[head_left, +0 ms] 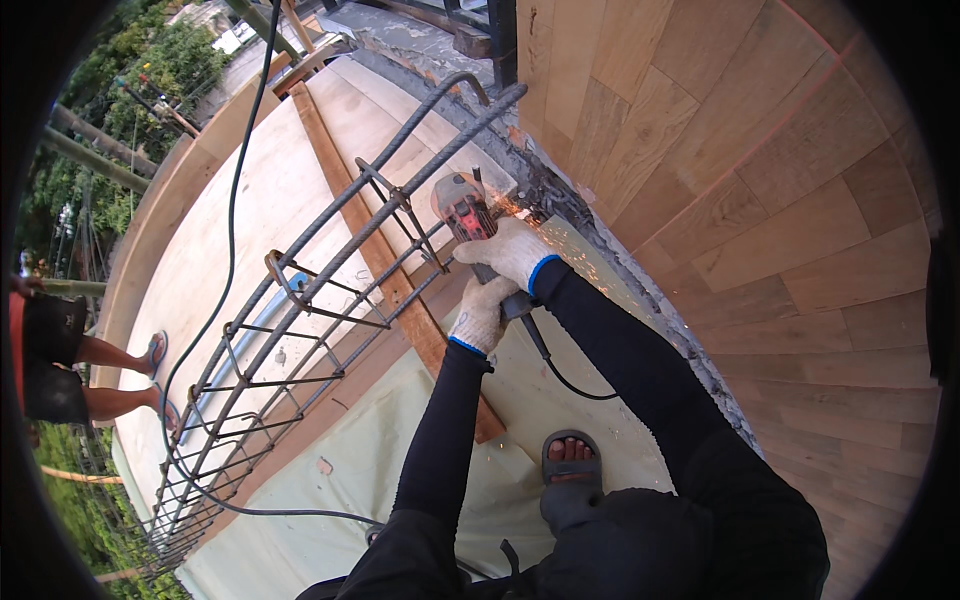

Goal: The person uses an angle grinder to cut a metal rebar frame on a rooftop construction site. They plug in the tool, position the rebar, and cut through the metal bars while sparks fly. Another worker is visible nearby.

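Note:
My right hand (515,252), in a pale knit glove with a blue cuff, is wrapped round the body of an angle grinder (467,216). Lower down, my left hand (481,316), gloved the same way, grips the grinder's rear end. The grinder is running: orange sparks (585,262) spray from its right side toward the lower right. Its disc and the exact spot it touches are hidden. Just left of the tool runs a long rebar cage (290,315) of ribbed steel bars tied with square stirrups, with bar ends standing beyond the grinder.
A brown plank (370,240) lies under the cage, across pale plywood (215,270). Broken concrete (560,200) edges a wood-look tiled floor (740,180). A black cable (237,190) loops past the cage. Another person's bare legs (115,355) stand at left. Pale green sheeting (340,450) lies near my sandalled foot (570,455).

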The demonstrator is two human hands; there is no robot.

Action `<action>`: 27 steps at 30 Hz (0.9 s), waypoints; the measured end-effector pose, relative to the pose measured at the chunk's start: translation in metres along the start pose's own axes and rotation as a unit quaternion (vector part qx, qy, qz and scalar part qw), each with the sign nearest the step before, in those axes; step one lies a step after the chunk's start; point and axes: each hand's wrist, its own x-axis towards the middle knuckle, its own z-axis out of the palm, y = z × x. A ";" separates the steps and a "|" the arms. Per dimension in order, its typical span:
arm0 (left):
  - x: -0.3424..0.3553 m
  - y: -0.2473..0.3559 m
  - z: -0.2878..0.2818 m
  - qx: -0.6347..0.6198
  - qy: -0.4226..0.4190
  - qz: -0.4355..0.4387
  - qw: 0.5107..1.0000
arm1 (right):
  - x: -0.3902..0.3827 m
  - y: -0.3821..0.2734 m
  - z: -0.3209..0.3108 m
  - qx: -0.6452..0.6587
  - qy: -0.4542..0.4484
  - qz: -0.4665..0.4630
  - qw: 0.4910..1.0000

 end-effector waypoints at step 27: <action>-0.004 -0.016 0.003 0.030 -0.013 0.001 0.999 | -0.018 0.007 -0.012 0.004 -0.009 -0.011 1.000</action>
